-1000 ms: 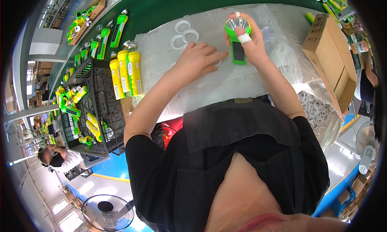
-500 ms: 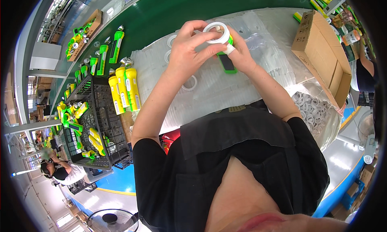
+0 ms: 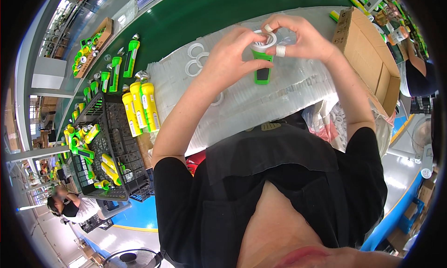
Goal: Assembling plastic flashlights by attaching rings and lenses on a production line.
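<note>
A green flashlight (image 3: 262, 76) with a dark panel stands head-up between my hands above the mat. A white ring (image 3: 265, 47) sits at its head, with a shiny inside showing through. My left hand (image 3: 236, 53) curls round from the left, its index finger at the ring and its thumb across the green body. From the right, my right hand (image 3: 305, 38) pinches the ring's rim between thumb and forefinger; both digits wear white tape. Several loose white rings (image 3: 192, 68) lie on the mat, left of my hands and partly behind my left forearm.
Yellow flashlights (image 3: 149, 107) stand at the left beside a black crate (image 3: 116, 128) holding more. Green flashlights (image 3: 132, 58) line the green bench behind. An open cardboard box (image 3: 372, 58) is at the right, near a co-worker's arm (image 3: 414, 58). Plastic sheeting (image 3: 233, 119) covers the work surface.
My right hand has shifted from the flashlight's body up to the ring, its fingers more spread. My left hand has moved right and down. The ring now sits squarely over the flashlight's head.
</note>
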The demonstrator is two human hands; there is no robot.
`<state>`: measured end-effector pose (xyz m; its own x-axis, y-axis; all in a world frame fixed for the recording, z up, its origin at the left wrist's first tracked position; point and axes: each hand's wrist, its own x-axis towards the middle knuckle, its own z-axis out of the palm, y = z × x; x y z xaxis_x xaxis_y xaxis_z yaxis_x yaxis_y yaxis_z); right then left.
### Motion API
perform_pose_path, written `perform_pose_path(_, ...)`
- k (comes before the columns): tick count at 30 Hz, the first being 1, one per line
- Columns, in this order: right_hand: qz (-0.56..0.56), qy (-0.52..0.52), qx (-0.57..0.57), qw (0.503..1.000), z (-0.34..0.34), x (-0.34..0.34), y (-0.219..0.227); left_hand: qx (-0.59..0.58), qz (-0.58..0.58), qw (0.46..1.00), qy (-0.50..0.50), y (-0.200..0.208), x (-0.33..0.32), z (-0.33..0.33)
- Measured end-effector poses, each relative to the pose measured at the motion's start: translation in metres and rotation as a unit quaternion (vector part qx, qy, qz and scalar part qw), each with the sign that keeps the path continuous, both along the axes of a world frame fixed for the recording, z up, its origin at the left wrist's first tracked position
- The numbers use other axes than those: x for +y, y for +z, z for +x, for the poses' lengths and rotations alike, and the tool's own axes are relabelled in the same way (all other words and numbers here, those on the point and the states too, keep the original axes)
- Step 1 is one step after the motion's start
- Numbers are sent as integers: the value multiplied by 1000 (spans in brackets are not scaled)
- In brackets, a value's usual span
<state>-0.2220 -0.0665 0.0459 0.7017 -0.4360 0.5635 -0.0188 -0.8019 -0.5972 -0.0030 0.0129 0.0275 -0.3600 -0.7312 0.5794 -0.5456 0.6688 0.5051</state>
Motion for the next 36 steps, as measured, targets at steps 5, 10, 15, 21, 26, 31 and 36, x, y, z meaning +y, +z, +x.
perform_pose_path(5,-42,66,276,958,10,-4,56,35,106,994,16,-1,2,-17)
perform_pose_path(10,-42,45,357,932,18,-4,60,61,94,994,-9,-3,1,-20)
perform_pose_path(15,15,-103,407,908,24,7,58,45,57,997,-10,-11,-4,-17)
perform_pose_path(21,-15,-203,379,903,23,17,53,77,48,996,-3,-13,-10,-18)
perform_pose_path(26,-53,-31,405,912,26,19,58,72,10,997,-18,-15,-8,-22)
perform_pose_path(31,-74,-73,189,977,14,9,39,85,44,995,-7,-16,-11,-21)
perform_pose_path(36,-117,-219,273,929,25,17,14,82,12,996,-15,-19,-9,-20)
